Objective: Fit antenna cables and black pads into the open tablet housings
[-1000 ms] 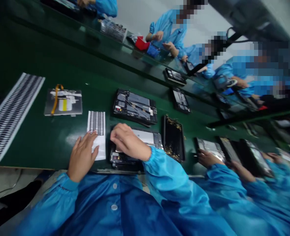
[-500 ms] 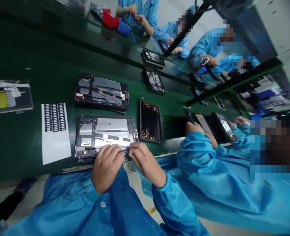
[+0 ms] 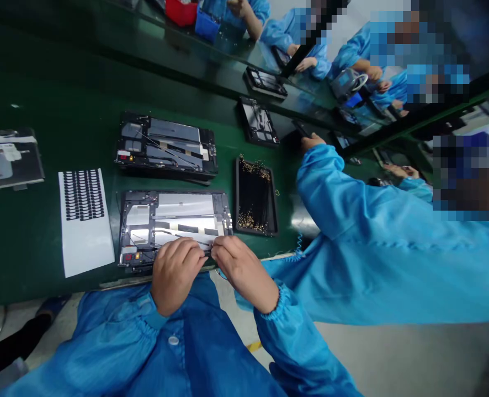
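Note:
An opened tablet-like device with silver plates, black strips and thin black wires lies flat before me. My left hand rests at its near edge, thumb side inward, fingers bent and pressed together. Close beside it, my right hand pinches at the near right corner of the device. The fingertips of both hands almost meet there, and whatever is between them is hidden or too small to name. To the right stands a black tray of thin black cables with gold-coloured ends.
Behind lies a stack of similar devices; another device is further right. At left are a white sheet with rows of small black stickers and a grey panel. A co-worker's sleeve reaches across on the right.
My hands stay at the same edge with small finger shifts. The co-worker's hand on the right has moved away toward the back of the bench. The view has shifted slightly.

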`<state>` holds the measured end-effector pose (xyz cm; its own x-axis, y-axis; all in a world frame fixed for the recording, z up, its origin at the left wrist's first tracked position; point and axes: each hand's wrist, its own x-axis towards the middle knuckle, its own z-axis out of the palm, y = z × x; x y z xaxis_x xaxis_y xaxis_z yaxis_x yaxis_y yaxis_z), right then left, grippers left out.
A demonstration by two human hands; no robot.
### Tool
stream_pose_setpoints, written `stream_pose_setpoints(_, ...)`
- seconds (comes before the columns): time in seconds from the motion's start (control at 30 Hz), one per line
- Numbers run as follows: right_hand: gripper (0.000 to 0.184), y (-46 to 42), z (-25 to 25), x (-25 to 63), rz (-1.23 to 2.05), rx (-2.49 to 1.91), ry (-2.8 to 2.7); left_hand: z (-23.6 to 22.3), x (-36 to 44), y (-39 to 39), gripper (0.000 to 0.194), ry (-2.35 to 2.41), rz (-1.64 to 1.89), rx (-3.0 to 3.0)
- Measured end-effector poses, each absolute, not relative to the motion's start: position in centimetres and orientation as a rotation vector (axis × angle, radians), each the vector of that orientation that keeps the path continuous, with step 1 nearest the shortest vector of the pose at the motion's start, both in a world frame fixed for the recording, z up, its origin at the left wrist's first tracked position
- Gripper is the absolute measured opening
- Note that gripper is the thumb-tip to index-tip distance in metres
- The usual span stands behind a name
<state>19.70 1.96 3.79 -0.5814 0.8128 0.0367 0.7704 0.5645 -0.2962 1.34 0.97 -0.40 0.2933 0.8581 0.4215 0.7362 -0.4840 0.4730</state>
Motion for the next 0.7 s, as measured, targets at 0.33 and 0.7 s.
stream_pose_setpoints(0.33,0.018,1.8,3.6,19.5,0.353,-1.387,-2.634,0.1,1.4,1.3,0.005,1.437,0.974,2.451)
stream_pose_setpoints(0.7,0.014,2.2,3.8,21.8,0.639,-1.295,-2.287,-0.2,1.4,1.3,0.013,1.328,1.001,2.621)
